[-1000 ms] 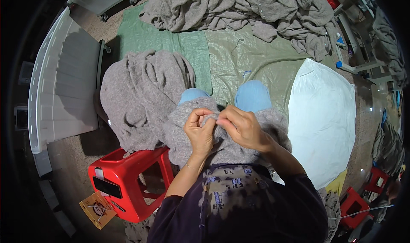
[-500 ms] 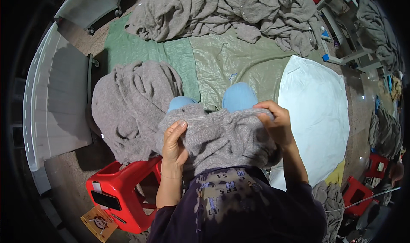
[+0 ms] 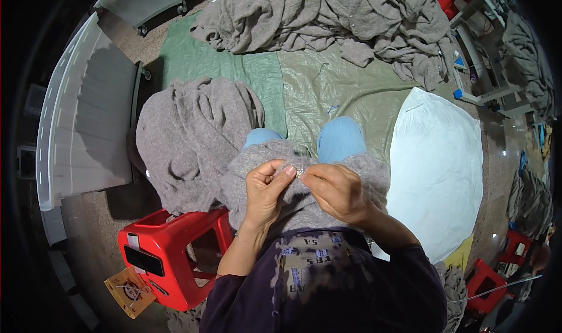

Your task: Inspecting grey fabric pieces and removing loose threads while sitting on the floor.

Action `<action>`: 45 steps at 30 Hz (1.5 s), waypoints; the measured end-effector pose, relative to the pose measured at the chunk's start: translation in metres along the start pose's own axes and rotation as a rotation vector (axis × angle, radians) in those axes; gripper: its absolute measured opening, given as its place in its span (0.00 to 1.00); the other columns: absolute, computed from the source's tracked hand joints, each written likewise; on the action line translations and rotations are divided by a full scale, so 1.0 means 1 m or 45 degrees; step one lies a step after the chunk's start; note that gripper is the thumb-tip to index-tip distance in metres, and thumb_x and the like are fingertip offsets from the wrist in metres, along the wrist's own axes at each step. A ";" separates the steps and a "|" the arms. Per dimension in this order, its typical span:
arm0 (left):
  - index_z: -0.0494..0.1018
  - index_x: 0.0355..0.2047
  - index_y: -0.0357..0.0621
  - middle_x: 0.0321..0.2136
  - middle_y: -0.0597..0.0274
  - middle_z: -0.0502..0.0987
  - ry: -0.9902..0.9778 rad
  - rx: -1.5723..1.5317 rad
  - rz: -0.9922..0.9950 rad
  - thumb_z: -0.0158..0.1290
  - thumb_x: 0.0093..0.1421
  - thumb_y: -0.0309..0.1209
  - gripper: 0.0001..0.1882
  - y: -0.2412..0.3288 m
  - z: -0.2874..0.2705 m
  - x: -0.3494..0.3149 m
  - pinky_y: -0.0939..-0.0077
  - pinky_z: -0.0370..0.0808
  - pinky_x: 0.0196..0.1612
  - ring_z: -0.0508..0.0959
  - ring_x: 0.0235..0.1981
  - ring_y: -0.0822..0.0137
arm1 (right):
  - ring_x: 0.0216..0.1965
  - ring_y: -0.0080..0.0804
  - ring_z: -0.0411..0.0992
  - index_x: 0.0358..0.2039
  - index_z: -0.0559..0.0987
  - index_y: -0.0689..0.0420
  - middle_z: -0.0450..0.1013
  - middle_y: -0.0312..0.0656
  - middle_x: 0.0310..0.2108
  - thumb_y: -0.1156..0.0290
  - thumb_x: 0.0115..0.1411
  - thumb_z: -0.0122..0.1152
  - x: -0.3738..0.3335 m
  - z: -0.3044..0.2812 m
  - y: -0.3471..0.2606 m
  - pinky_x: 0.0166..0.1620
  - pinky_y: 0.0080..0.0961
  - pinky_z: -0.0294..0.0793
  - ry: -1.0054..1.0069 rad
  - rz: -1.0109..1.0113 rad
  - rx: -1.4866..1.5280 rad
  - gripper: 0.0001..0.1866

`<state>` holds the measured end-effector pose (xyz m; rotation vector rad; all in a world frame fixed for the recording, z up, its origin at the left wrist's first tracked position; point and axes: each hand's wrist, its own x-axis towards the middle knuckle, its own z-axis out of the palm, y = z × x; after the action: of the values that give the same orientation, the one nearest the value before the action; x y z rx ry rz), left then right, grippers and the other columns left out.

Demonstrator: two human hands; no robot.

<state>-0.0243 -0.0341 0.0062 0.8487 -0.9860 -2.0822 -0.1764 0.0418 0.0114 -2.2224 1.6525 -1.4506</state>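
Observation:
A grey knit garment [image 3: 257,157] lies bunched across my lap, over blue-clad knees. My left hand [image 3: 266,189] pinches its upper edge between thumb and forefinger. Right beside it, my right hand [image 3: 336,189] is closed in a pinch on the same edge, fingertips nearly touching the left thumb. A tiny pale, shiny spot [image 3: 300,172] shows between the fingertips; it is too small to name. At my left, against the lap, more grey knit fabric [image 3: 187,134] is heaped.
A red plastic stool [image 3: 175,286] with a black phone [image 3: 144,261] stands at lower left, by an orange-brown box [image 3: 126,295]. White wheeled bins [image 3: 88,122] line the left. Grey garments [image 3: 328,16] are piled ahead on a green sheet [image 3: 228,69]. A white sack [image 3: 439,175] lies at right.
My hands have come together at the middle of the garment; the right has moved left and down from the garment's right end. The whole view has shifted slightly.

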 end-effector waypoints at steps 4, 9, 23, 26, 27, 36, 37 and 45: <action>0.74 0.32 0.37 0.29 0.64 0.77 0.036 0.120 0.124 0.57 0.53 0.18 0.06 -0.006 -0.006 -0.002 0.83 0.72 0.36 0.75 0.29 0.78 | 0.28 0.37 0.72 0.34 0.77 0.62 0.72 0.44 0.33 0.82 0.44 0.60 0.002 0.002 0.001 0.30 0.27 0.72 0.012 0.042 0.022 0.13; 0.74 0.30 0.37 0.27 0.65 0.76 0.000 0.531 0.390 0.58 0.51 0.15 0.07 -0.002 -0.010 -0.003 0.83 0.71 0.35 0.74 0.29 0.76 | 0.32 0.39 0.74 0.34 0.75 0.64 0.73 0.47 0.30 0.84 0.46 0.55 0.023 -0.009 0.007 0.35 0.25 0.73 -0.294 0.728 0.789 0.12; 0.74 0.30 0.34 0.27 0.54 0.78 0.201 0.824 0.876 0.47 0.45 0.13 0.12 -0.014 0.000 -0.016 0.79 0.72 0.34 0.77 0.28 0.66 | 0.16 0.44 0.66 0.23 0.69 0.62 0.64 0.46 0.18 0.78 0.43 0.58 0.014 0.008 -0.007 0.20 0.35 0.64 -0.255 0.357 0.372 0.07; 0.74 0.30 0.33 0.29 0.52 0.78 0.266 0.754 0.927 0.47 0.44 0.12 0.12 -0.024 0.000 -0.018 0.76 0.72 0.35 0.77 0.30 0.64 | 0.16 0.38 0.66 0.25 0.71 0.60 0.63 0.42 0.20 0.79 0.42 0.59 0.005 0.018 -0.011 0.19 0.30 0.65 -0.093 0.218 0.064 0.08; 0.75 0.35 0.34 0.30 0.53 0.78 0.218 0.809 0.873 0.46 0.44 0.12 0.17 -0.022 -0.001 -0.015 0.76 0.72 0.37 0.77 0.32 0.64 | 0.16 0.36 0.66 0.27 0.72 0.59 0.64 0.41 0.21 0.79 0.42 0.58 0.000 0.023 -0.007 0.20 0.30 0.65 -0.017 0.211 0.024 0.08; 0.77 0.35 0.36 0.28 0.68 0.77 -0.012 0.694 -0.083 0.55 0.55 0.20 0.07 0.011 -0.072 0.002 0.85 0.70 0.34 0.73 0.30 0.80 | 0.29 0.26 0.69 0.34 0.76 0.61 0.68 0.41 0.30 0.79 0.45 0.55 -0.016 -0.038 0.050 0.31 0.26 0.69 -0.235 0.817 0.241 0.12; 0.77 0.33 0.36 0.28 0.69 0.77 0.013 0.532 -0.087 0.56 0.55 0.20 0.05 0.012 -0.074 0.000 0.86 0.70 0.34 0.73 0.30 0.81 | 0.32 0.24 0.69 0.34 0.77 0.61 0.68 0.40 0.33 0.78 0.47 0.54 -0.016 -0.044 0.052 0.34 0.25 0.69 -0.266 1.110 0.512 0.11; 0.76 0.31 0.36 0.30 0.67 0.77 -0.016 0.209 -0.140 0.59 0.53 0.20 0.05 0.002 -0.027 0.003 0.87 0.70 0.34 0.73 0.30 0.81 | 0.31 0.28 0.67 0.32 0.76 0.62 0.67 0.40 0.33 0.74 0.53 0.60 0.025 -0.004 0.025 0.34 0.24 0.65 -0.357 0.660 0.547 0.07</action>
<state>-0.0047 -0.0481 -0.0061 0.9938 -1.1530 -2.1223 -0.1978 0.0142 0.0172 -1.5363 1.4933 -1.1547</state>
